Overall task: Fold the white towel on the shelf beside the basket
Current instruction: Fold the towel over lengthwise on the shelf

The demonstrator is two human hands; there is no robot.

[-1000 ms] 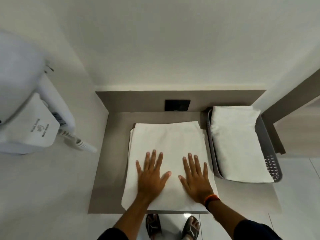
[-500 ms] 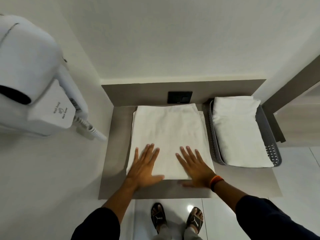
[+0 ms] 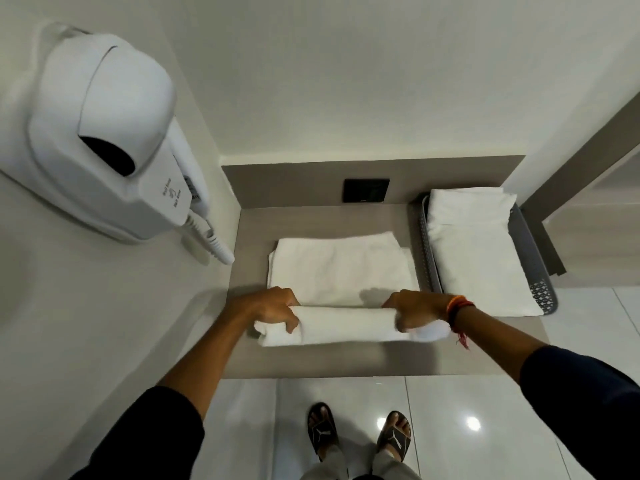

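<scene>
Left of the basket (image 3: pixel 540 271), both hands, left hand (image 3: pixel 268 308) and right hand (image 3: pixel 417 310), clench the white towel (image 3: pixel 343 268)'s near edge, lifting it to fold over.

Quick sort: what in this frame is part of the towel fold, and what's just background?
In the job:
- white towel, near edge rolled up
- left hand, gripping the roll
- right hand, gripping the roll
- shelf
- basket, the landmark

Just there:
- folded white cloth in the basket
- hair dryer on the wall
- black wall plate
- sandals
</scene>
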